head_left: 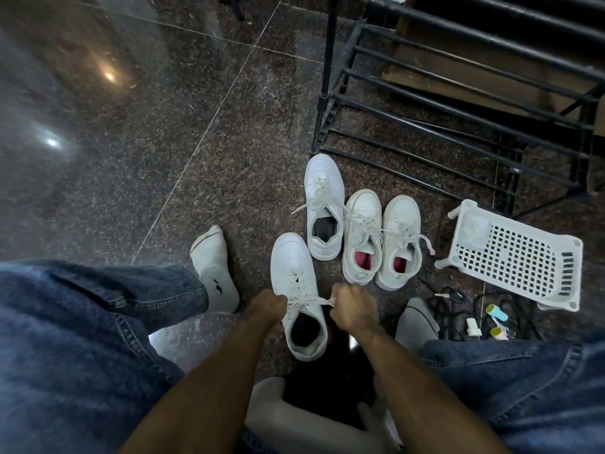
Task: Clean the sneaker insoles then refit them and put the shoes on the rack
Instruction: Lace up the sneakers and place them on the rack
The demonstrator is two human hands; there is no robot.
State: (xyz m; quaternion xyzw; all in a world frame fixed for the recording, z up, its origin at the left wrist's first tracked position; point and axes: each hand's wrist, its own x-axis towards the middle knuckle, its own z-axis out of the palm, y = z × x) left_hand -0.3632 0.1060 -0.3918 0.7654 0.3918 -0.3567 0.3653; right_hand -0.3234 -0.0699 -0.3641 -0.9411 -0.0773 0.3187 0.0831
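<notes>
The near sneaker (pixel 299 290) stands on the floor (pixel 131 158) between your socked feet, toe pointing away from you, its dark insole showing in the opening. Your left hand (pixel 269 308) is curled against its left side at the laces (pixel 307 301), fingers pinching a lace end. Your right hand (pixel 352 308) is fisted just right of the collar, pulling the other lace end taut. Beyond that sneaker sits its mate (pixel 324 208), and right of the mate a pair with pink insoles (pixel 381 239). The black rack (pixel 458 103) stands farther back, and a white basket (pixel 517 257) lies tipped to the right.
</notes>
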